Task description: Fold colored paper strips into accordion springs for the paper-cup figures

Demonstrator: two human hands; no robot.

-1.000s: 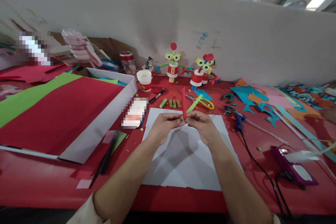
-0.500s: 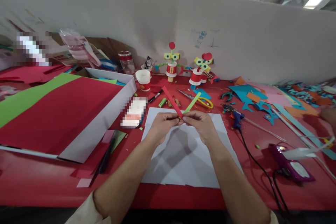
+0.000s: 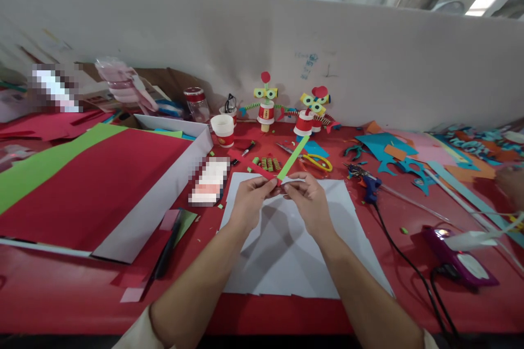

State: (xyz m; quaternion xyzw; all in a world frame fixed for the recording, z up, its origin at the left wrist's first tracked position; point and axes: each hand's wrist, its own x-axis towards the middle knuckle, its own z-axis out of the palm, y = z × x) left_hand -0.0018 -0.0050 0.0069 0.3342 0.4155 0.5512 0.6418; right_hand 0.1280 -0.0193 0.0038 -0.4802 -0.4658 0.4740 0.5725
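Paper strips (image 3: 293, 158) — near ends obscured, phone screen (image 3: 210, 180) pixelated, wall writing (image 3: 311, 58) illegible

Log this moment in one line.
left hand: pinching red strip; right hand: at near end of green strip; strips: meeting in V; white paper: below hands

left fingers (image 3: 267, 190) — pinching red strip (image 3: 262, 172) | right fingers (image 3: 292, 192) — beside green strip (image 3: 293, 157) | white paper (image 3: 282, 267) beneath
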